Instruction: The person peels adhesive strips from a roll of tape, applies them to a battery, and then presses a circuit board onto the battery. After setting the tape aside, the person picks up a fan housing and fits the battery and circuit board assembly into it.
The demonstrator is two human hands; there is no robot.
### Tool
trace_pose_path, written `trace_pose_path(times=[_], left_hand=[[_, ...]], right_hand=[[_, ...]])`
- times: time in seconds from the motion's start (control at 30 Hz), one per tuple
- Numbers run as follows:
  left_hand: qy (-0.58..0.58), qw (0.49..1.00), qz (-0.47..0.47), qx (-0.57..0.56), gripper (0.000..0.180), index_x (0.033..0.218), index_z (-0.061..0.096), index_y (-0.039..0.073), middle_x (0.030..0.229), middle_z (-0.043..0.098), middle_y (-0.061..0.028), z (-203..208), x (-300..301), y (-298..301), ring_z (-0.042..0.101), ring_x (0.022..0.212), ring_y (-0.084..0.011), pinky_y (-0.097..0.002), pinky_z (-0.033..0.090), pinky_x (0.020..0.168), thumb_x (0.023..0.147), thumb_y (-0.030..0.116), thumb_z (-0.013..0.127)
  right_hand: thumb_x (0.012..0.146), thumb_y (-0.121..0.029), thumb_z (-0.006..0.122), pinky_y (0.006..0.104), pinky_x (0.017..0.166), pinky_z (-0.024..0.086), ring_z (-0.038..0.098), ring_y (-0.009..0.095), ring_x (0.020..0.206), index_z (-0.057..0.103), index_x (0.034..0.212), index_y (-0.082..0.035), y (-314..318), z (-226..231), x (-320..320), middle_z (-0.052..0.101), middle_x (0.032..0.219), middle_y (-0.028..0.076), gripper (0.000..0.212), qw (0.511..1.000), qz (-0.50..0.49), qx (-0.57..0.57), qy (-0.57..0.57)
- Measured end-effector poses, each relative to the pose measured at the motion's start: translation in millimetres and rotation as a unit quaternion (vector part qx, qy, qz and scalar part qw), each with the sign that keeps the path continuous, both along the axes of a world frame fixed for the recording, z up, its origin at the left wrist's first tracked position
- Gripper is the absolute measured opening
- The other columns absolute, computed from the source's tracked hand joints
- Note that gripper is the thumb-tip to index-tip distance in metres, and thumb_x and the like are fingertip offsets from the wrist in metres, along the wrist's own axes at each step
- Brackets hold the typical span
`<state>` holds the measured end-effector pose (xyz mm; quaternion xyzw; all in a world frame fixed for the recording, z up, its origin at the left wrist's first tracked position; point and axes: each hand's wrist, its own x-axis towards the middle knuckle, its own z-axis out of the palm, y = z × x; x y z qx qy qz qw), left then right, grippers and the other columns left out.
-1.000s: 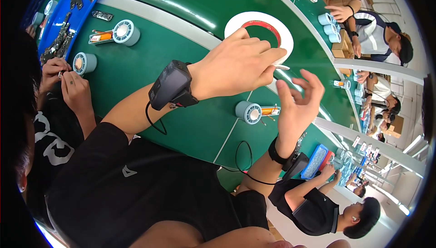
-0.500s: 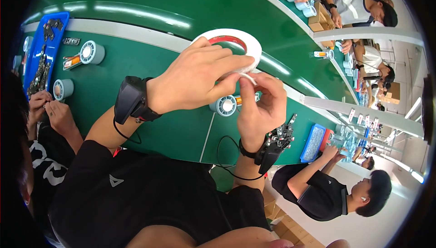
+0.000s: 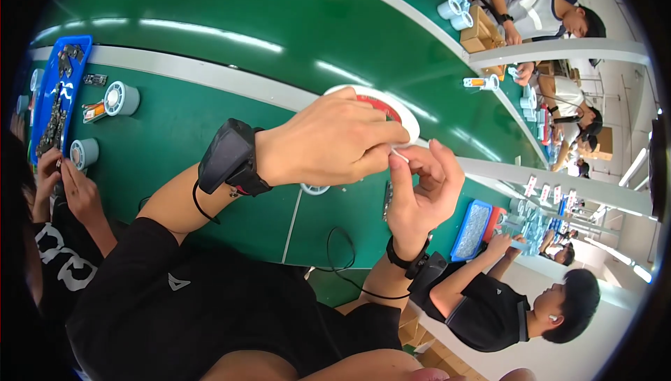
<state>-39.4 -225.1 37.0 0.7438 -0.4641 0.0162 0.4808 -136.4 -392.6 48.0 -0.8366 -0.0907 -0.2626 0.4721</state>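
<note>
A roll of white tape with a red inner core (image 3: 408,117) is gripped by my left hand (image 3: 325,140), which is wrapped over its near side. The thumb and index finger of that hand come together at a small white strip (image 3: 399,155). From the right, my right hand (image 3: 428,196) pinches the same strip between thumb and index finger, its other fingers curled loosely. The fingertips of both hands nearly touch. Below my left hand, a light-blue round part (image 3: 314,189) on the table is mostly hidden.
Light-blue round parts (image 3: 121,98) and a blue tray of dark components (image 3: 54,105) lie at the left, near a co-worker's hands (image 3: 73,185). A blue bin (image 3: 471,231) stands at the right beside another person. A metal rail (image 3: 279,94) crosses the green table.
Both hands and the tape roll have shifted right and slightly down in the picture. The right hand has turned somewhat, and the view has tilted. Both hands still pinch the strip.
</note>
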Motion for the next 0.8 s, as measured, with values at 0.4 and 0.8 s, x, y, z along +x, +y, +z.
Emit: trace_pose_path(times=[0.4,0.8], left_hand=[[0.29,0.948,0.044,-0.12,0.034,0.122,0.064,0.003,0.081,0.064,-0.0056,-32.3,51.6,-15.9,0.056,0.071,-0.0124,-0.0285,0.044,0.061,0.099,0.021,0.049],[0.294,0.945,0.053,-0.135,0.032,0.122,0.064,0.004,0.075,0.061,-0.0109,-44.1,58.1,-43.4,0.054,0.062,-0.0189,-0.0324,0.044,0.06,0.097,0.022,0.053]], right_hand=[[0.088,0.003,0.07,0.0235,0.05,0.042,0.058,0.013,0.062,0.045,0.133,-0.003,-40.3,26.3,19.9,0.066,0.103,0.015,0.052,0.97,-0.05,0.226,-0.075],[0.089,-0.002,0.071,0.0223,0.053,0.042,0.061,0.011,0.065,0.054,0.124,-0.001,-158.2,-92.1,117.6,0.072,0.099,0.011,0.038,0.926,-0.204,0.241,0.208]])
